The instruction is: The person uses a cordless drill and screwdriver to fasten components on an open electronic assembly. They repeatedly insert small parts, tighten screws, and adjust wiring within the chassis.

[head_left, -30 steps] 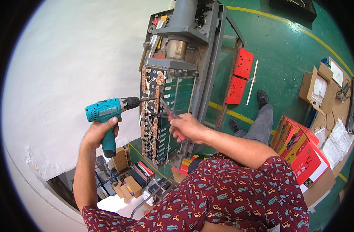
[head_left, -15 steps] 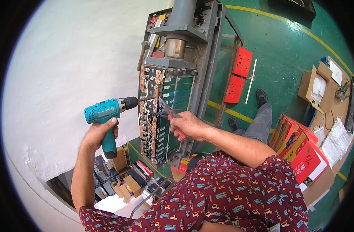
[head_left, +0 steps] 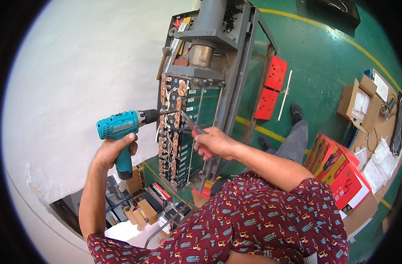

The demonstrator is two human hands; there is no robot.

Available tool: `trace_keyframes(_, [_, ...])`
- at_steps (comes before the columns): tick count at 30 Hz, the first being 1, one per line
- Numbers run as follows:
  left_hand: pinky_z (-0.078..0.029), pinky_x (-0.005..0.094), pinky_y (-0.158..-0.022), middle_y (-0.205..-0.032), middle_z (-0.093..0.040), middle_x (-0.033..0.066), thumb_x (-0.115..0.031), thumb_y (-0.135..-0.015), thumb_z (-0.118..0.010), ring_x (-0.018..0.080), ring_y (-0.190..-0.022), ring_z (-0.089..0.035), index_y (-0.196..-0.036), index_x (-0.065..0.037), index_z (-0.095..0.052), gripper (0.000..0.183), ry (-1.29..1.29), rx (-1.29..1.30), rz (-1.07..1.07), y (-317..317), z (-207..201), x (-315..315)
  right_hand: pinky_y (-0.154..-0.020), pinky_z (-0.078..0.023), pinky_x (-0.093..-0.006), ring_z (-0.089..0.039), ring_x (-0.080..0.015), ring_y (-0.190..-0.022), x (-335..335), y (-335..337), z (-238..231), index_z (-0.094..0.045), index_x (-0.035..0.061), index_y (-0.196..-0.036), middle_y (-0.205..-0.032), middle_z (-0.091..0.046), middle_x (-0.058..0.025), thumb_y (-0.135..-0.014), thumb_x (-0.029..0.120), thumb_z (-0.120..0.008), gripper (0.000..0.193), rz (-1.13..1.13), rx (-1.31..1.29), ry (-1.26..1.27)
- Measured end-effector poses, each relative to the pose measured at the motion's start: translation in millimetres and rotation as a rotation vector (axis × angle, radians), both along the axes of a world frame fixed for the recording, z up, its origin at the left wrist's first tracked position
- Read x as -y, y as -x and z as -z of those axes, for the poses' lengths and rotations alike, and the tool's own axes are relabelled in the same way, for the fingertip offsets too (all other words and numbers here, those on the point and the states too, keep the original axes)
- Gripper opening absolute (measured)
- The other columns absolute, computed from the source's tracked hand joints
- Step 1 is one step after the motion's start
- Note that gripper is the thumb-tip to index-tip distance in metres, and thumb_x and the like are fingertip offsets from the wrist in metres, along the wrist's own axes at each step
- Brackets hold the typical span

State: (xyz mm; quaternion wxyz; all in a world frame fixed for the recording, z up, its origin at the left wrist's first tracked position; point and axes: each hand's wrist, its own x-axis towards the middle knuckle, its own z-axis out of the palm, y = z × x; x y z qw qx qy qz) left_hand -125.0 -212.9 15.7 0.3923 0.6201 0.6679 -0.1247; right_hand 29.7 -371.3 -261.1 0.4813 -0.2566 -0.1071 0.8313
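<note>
My left hand (head_left: 117, 150) is wrapped round the grip of a teal cordless drill (head_left: 118, 125). Its black chuck points right, and the bit reaches the copper strips (head_left: 178, 104) along the face of a stack of green battery cells (head_left: 203, 108). My right hand (head_left: 215, 143) closes on red-handled pliers (head_left: 196, 131). The jaws of the pliers are at the same copper strip, close to the drill bit's tip; whether they grip a fastener there is too small to tell. White wires (head_left: 168, 149) run down between the copper strips.
A grey steel press frame (head_left: 242, 66) with a thick cylinder (head_left: 201, 55) holds the stack. A hammer (head_left: 163, 61) lies beside it at the wall. Red plates (head_left: 267, 103) stand to the right. Cardboard boxes (head_left: 148, 210) are below left, red cartons (head_left: 337, 169) at right.
Both hands keep nearly the same place, with the drill bit and pliers still at the copper strip. The whole view has shifted slightly.
</note>
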Motion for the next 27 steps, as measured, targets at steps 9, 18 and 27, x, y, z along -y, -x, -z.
trace_keyframes(9, [-0.052, 0.0357, -0.064, -0.078, -0.064, 0.007, -0.032, -0.089, -0.081, 0.0197, -0.069, -0.063, -0.099, -0.006, -0.062, 0.034, -0.019, 0.115, -0.057, 5, 0, 7, -0.063, -0.063, -0.034, -0.07, -0.0172, -0.078, -2, 9, 7, -0.058, -0.0014, -0.117, -0.097, -0.071, -0.011, -0.101, 0.023, -0.058, 0.029, -0.089, 0.01, -0.036])
trace_keyframes(18, [-0.055, 0.0367, -0.062, -0.08, -0.067, 0.0077, -0.019, -0.087, -0.08, 0.0209, -0.067, -0.066, -0.108, -0.006, -0.065, 0.029, -0.034, 0.161, -0.097, -9, 5, 3, -0.085, -0.061, -0.0367, -0.071, -0.0198, -0.096, 13, -77, 31, -0.061, 0.0, -0.124, -0.119, -0.07, -0.0131, -0.098, 0.021, -0.065, 0.034, -0.239, 0.052, -0.033])
trace_keyframes(27, [-0.053, 0.0341, -0.062, -0.082, -0.066, 0.0039, -0.019, -0.087, -0.081, 0.0169, -0.066, -0.062, -0.11, -0.006, -0.066, 0.03, -0.079, 0.198, -0.187, -2, 9, 20, -0.092, -0.049, -0.0478, -0.061, -0.0374, -0.115, -68, -287, 130, -0.071, 0.0092, -0.118, -0.128, -0.063, -0.0157, -0.084, 0.014, -0.069, 0.034, 0.337, 1.834, -0.38])
